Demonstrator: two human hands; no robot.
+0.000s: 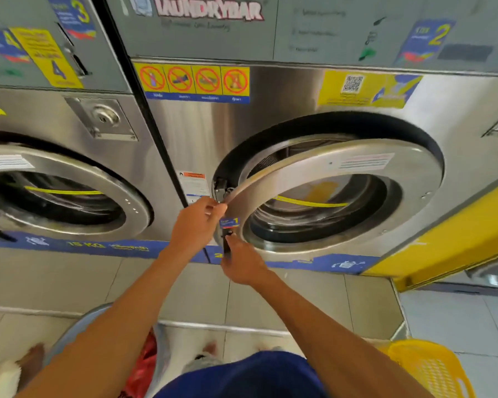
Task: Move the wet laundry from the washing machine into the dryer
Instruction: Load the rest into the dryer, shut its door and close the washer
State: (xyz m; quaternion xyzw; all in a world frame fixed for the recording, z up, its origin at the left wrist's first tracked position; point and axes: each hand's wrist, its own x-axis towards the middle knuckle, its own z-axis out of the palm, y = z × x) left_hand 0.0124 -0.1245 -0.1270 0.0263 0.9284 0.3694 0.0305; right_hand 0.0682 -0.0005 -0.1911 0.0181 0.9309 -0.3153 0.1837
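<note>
Two washing machines (69,173) (342,182) are standing side by side, two hands (197,222) (242,264) are reaching forward, and two baskets, one blue (78,326) and one yellow (431,369), are sitting below.

Red-and-white "LAUNDRYBAR" logo (209,8) on top panel of the right machine (270,116). Blue sticker w/ yellow "2" (424,41) at panel's right. Left machine (55,116) has blue stickers w/ "3" (75,14) and "4" (5,43), plus a yellow sticker (48,57) w/ blue "4". Small blue tag w/ "1" (229,222) at the right machine's door (342,165) handle. "15 KG" (85,244) on blue strip under left door. QR code (352,83) on yellow sticker; other small print too blurred to read.
</note>
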